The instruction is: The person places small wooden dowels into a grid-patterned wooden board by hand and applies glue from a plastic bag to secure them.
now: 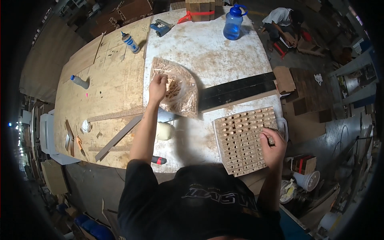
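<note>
A clear plastic bag [188, 90] full of small wooden dowels [173, 89] lies open on the white tabletop. My left hand [159, 85] is at its opening, fingers curled together over the dowels; what they grip is hidden. To the right sits a block of chipboard pieces [240, 146] drilled with rows of holes. Dowels stand upright in its far rows, while the nearer holes show dark. Over the block's right side is my right hand [274, 147], thumb and fingers pinched close to the row of dowels. Anything between these fingertips is too small to make out.
Black boards [236, 91] lie beyond the block. A blue water bottle [233, 25], a nail gun [161, 27] and a glue bottle [130, 43] stand or lie farther back. A grey strip [119, 138] rests at left. Another person [282, 24] sits low beyond the table.
</note>
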Demonstrator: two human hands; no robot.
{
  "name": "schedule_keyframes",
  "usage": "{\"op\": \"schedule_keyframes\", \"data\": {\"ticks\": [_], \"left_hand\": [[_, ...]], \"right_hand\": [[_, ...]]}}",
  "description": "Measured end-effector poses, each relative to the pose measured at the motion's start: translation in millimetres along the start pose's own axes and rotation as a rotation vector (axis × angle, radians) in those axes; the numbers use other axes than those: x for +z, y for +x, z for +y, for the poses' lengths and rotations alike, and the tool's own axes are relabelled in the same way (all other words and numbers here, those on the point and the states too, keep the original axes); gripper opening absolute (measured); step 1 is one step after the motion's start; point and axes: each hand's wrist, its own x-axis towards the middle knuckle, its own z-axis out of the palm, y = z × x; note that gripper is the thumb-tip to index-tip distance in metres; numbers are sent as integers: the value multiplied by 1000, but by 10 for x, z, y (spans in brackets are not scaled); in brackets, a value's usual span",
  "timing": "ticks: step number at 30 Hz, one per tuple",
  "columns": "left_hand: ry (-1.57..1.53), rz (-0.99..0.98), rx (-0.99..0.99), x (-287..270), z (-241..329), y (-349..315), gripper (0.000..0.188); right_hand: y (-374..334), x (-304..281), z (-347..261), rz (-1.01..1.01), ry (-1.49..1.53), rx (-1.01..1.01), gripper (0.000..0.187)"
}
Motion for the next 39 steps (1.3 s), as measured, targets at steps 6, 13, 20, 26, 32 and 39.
{"op": "schedule_keyframes", "data": {"ticks": [6, 13, 20, 26, 32, 39], "left_hand": [[861, -144, -35, 390, -482, 146, 49], [1031, -125, 271, 495, -519, -24, 37], [1160, -400, 144, 236, -8, 156, 43], [698, -119, 107, 7, -76, 163, 40], [-729, -120, -352, -97, 817, -276, 23], [-932, -448, -198, 395, 1944, -1648, 31]], "right_hand": [[33, 31, -30, -9, -41, -30, 18], [51, 22, -87, -6, -42, -33, 18], [79, 6, -155, 2, -16, -37, 19], [55, -14, -138, -7, -11, -55, 19], [-152, -24, -57, 129, 209, 191, 14], [-75, 252, -704, -119, 356, -191, 32]]}}
